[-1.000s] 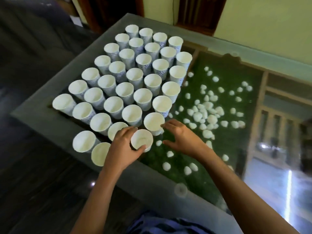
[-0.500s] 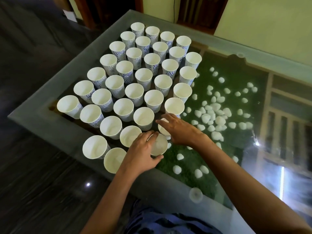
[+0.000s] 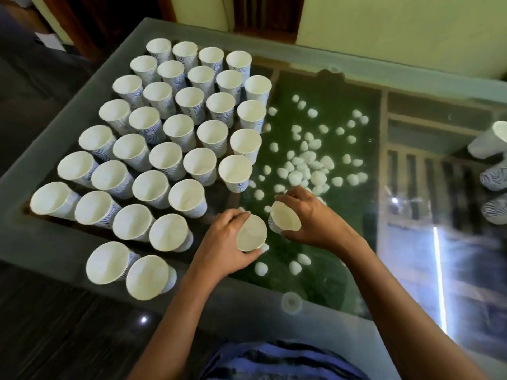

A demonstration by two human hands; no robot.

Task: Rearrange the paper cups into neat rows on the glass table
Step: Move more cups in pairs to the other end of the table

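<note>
Grips 1 paper cup (image 3: 251, 233) in the left hand (image 3: 222, 248), another cup (image 3: 285, 217) in the right hand (image 3: 321, 220), with fingers (image 3: 233, 215) curled round each rim. Holds both mouth up, side by side, over the worktop (image 3: 49, 250) at the cup block's (image 3: 166, 159) near right corner, probably to fill the short front rows.

A pale yellow-green wall (image 3: 397, 37) stands behind, holding a dark wooden frame (image 3: 266, 20). The dark floor (image 3: 55, 338) shows a small glint of light (image 3: 143, 320)
</note>
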